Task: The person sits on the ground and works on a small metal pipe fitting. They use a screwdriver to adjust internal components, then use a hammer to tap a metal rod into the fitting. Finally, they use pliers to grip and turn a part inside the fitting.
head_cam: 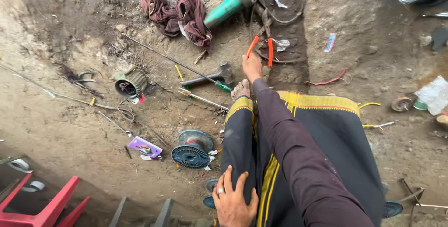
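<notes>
My right hand [252, 66] reaches forward past my bare foot [241, 88], fingers curled on the end of one orange handle of a pair of pliers [269, 52] lying on the dirt ground. The pliers' jaws point away, toward a coiled cable [298, 3]. My left hand [232, 200], with a ring on one finger, rests flat on my left thigh, fingers spread, holding nothing. I sit in a dark cloth with a yellow border [322, 102].
A green angle grinder [232, 3] and a maroon cloth [179, 14] lie beyond the pliers. A hammer [219, 75], a thin rod [163, 56], a wound motor part [130, 83], a blue plastic fan [191, 154] and a purple packet [145, 147] lie left. Red chair [42, 206] at the bottom left.
</notes>
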